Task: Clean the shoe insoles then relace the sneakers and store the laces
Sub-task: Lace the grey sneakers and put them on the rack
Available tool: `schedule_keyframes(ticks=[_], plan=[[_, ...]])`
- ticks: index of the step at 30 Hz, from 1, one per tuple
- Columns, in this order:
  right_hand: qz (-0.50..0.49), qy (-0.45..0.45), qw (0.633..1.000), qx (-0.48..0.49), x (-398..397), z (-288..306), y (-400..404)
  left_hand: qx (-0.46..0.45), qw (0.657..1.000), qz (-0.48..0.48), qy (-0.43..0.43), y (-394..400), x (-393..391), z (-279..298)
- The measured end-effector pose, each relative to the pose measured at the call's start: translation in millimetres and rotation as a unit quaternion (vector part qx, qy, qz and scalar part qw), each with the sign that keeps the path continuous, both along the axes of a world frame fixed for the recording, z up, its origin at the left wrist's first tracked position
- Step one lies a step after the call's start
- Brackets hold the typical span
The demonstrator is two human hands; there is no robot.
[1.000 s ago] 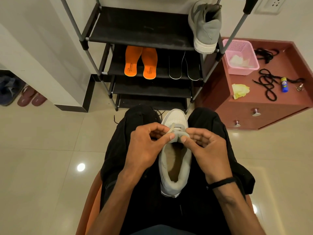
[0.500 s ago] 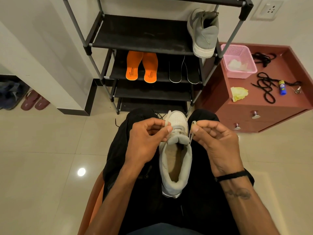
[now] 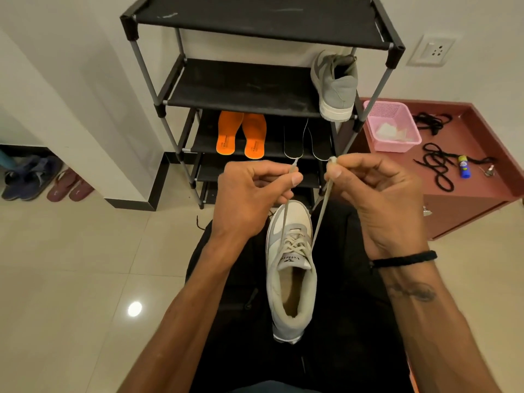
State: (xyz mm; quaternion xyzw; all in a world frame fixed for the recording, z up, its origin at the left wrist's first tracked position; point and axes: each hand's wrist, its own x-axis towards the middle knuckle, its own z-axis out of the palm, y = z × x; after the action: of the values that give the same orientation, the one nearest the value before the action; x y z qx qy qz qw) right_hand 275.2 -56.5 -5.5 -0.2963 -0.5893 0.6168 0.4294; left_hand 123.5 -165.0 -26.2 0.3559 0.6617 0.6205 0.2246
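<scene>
Both hands are pulling a sneaker's (image 3: pixel 290 268) lace ends taut.
Left hand (image 3: pixel 249 199) and right hand (image 3: pixel 377 199) are each pinching one lace end (image 3: pixel 293 169) between curled fingers.

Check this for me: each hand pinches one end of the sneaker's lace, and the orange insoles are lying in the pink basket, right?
Not quite. The head view shows the orange insoles on a shelf of the shoe rack, not in the pink basket. The rest holds.

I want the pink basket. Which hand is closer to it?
The right hand. It pinches a lace end just below and left of the pink basket. The left hand pinches the other lace end farther left, past the sneaker.
</scene>
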Motion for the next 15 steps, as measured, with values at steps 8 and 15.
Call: schedule_keyframes(ticks=[8,15], plan=[[-0.001,0.015,0.998,0.054,-8,38,9,0.015,0.998,-0.010,0.062,8,-8,35],[0.005,-0.017,0.996,0.086,-8,55,3,0.020,0.997,-0.002,0.081,7,-10,46]])
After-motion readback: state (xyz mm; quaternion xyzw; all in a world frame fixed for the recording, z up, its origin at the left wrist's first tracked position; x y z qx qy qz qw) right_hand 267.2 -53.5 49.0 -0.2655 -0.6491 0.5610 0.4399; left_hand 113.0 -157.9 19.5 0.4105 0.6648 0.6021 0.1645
